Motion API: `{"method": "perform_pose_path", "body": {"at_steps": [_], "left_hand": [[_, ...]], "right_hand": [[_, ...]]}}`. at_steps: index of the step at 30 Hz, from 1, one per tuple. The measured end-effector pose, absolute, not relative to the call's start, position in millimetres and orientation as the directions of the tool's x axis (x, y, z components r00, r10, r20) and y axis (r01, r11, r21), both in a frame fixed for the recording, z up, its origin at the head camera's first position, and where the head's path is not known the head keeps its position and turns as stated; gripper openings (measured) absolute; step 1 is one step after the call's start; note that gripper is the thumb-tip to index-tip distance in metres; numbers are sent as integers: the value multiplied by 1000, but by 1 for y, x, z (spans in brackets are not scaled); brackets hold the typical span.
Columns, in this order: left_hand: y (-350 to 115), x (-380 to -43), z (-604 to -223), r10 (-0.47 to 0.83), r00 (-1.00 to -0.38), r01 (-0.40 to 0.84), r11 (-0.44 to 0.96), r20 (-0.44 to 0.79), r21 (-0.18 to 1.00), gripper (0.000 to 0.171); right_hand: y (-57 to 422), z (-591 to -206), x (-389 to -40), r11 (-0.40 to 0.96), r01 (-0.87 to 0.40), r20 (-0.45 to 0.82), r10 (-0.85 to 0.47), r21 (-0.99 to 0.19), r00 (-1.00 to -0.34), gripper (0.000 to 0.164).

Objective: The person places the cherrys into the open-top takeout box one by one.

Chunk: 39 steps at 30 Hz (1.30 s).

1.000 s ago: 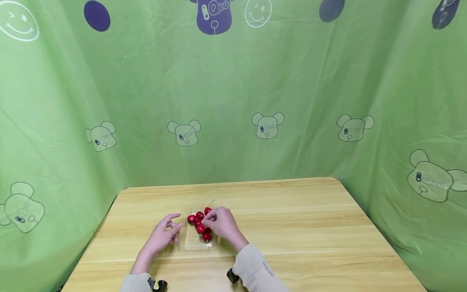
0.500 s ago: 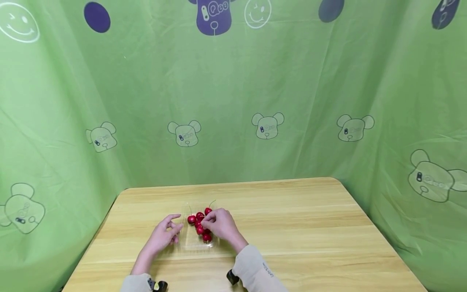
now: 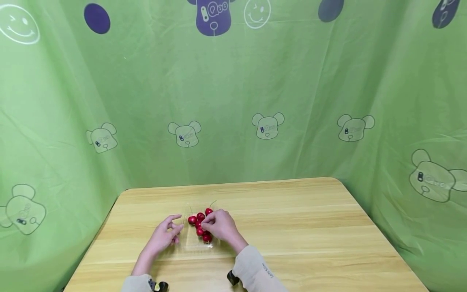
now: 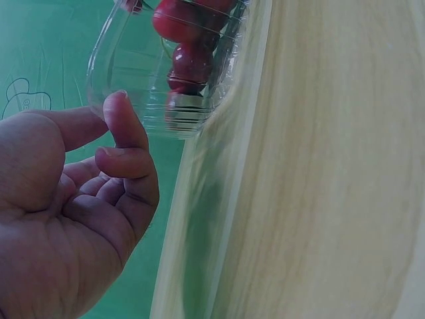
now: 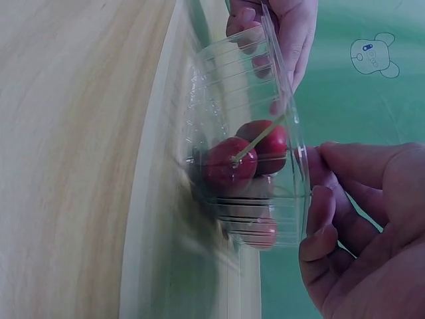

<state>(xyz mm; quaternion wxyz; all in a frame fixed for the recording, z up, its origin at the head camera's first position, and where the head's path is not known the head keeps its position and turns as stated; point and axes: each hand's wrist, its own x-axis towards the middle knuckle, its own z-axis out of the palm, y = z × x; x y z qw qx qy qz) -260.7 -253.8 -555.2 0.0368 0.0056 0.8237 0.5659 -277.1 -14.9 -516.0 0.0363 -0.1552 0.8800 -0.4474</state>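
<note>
A clear plastic box [image 3: 192, 245] holds several red cherries [image 3: 206, 238], some with green stems. My left hand [image 3: 165, 235] holds the box's left rim, with thumb and index finger meeting at its edge in the left wrist view. My right hand [image 3: 221, 225] reaches over the right side of the box. Its thumb and index finger pinch together just above the cherries, apparently at a cherry's stem; the pinched part is hidden. In the right wrist view, a stemmed cherry [image 5: 230, 164] shows through the clear wall, below the right fingertips [image 5: 323, 193].
The box stands on a light wooden table [image 3: 292, 227] with rounded far corners. A green curtain [image 3: 233, 81] with bear prints surrounds the far side and both flanks. Black wrist devices sit by both grey-beige sleeves [image 3: 257, 269].
Both hands stay almost in place. A cherry beside the right fingertips has shifted slightly towards the near side; the box keeps its place.
</note>
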Motion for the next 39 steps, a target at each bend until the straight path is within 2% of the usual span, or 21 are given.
{"method": "perform_pose_path", "body": {"at_steps": [32,39], "left_hand": [[-254,-260,-551,57,-997,-21,362,-44,932,54],[-254,-260,-553,63,-997,-25,362,-51,932,57]], "right_hand": [[-22,-521,-278,659,-350,179,-314,-666,-932,4],[-22,-522,-275,664,-337,159,-315,-667,-936,4]]}}
